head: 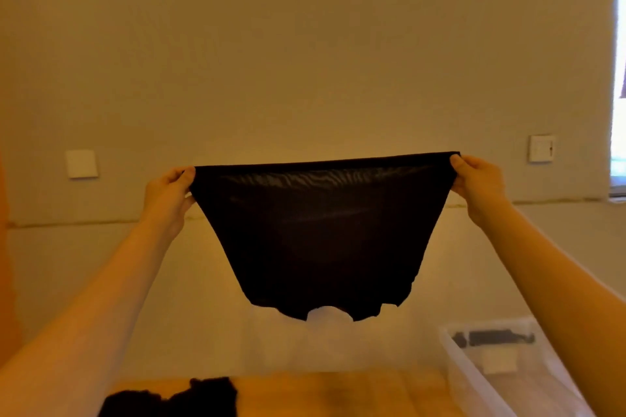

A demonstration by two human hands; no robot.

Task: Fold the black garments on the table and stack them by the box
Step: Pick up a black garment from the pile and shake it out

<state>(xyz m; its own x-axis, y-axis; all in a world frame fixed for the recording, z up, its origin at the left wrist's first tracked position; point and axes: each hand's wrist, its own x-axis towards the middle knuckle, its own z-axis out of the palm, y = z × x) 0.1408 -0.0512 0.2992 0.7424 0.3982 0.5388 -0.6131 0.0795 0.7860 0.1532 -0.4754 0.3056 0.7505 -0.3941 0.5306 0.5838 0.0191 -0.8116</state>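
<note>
Dim, warm amber cast; daylight glare from the bright window strip (619, 78) (right edge). Soft focus throughout, wide-angle bowing at edges.

No words, labels, brands or numbers can be read anywhere in this view.

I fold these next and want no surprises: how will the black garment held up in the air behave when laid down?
The black garment is probably floppy: it hangs limp below the left hand and right hand. Likely light and thin, since light shows through near its stretched top edge. It looks stretchy, so it may spring back when released.
</note>
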